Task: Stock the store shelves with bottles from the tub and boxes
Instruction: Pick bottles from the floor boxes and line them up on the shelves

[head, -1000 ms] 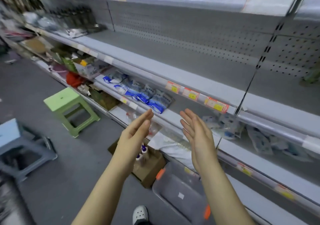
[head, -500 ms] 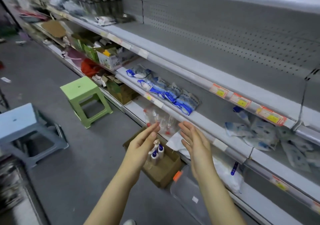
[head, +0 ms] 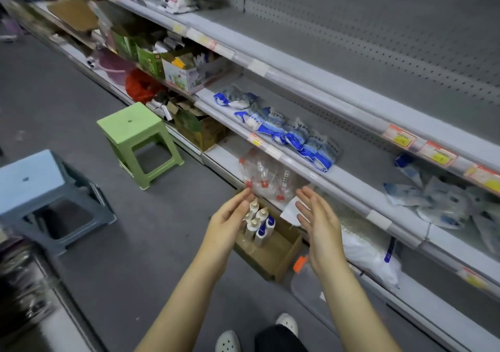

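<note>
Holds left hand (head: 230, 224) and right hand (head: 319, 224) palms facing, fingers straight and spread wide, gripping nothing. Frames between them small white plastic bottles with cream and blue caps (head: 258, 221), upright in an open brown cardboard box (head: 278, 257) on the grey floor, below the grey metal store shelves (head: 338, 59). Shows a clear plastic tub with an orange latch (head: 308, 289) just right of the box.

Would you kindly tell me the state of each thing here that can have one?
left hand: open, holding nothing.
right hand: open, holding nothing.
cardboard box: open on top, standing on the floor.
bottles: upright in the box, capped.
clear tub: on the floor; lid unclear.
green stool: upright.
blue stool: upright.
</note>
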Action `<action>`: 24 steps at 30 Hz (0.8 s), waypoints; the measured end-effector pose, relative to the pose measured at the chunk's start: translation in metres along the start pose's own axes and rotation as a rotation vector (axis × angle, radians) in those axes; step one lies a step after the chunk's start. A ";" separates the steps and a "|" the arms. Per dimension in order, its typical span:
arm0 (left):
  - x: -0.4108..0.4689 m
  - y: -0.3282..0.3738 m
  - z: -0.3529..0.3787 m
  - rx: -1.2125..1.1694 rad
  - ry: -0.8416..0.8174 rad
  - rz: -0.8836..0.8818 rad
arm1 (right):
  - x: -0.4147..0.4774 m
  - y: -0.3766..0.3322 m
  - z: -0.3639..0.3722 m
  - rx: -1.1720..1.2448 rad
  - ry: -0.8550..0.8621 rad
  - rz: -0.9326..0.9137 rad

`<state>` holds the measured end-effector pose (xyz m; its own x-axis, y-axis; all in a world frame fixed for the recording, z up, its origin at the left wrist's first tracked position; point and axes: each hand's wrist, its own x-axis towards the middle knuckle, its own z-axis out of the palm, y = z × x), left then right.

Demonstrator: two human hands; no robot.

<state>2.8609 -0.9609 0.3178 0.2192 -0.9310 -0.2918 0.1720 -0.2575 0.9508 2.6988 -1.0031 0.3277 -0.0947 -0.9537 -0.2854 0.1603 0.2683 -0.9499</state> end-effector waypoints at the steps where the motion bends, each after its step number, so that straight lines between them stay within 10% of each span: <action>1: 0.003 -0.002 0.000 0.001 0.001 -0.011 | 0.003 0.004 0.000 -0.008 0.007 0.005; 24: 0.216 -0.102 0.007 0.108 0.104 -0.360 | 0.230 0.126 0.012 -0.184 0.050 0.405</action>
<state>2.8837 -1.1370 0.1583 0.2606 -0.7466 -0.6122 0.1550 -0.5935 0.7898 2.7092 -1.1904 0.1437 -0.1082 -0.7601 -0.6407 0.0176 0.6429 -0.7657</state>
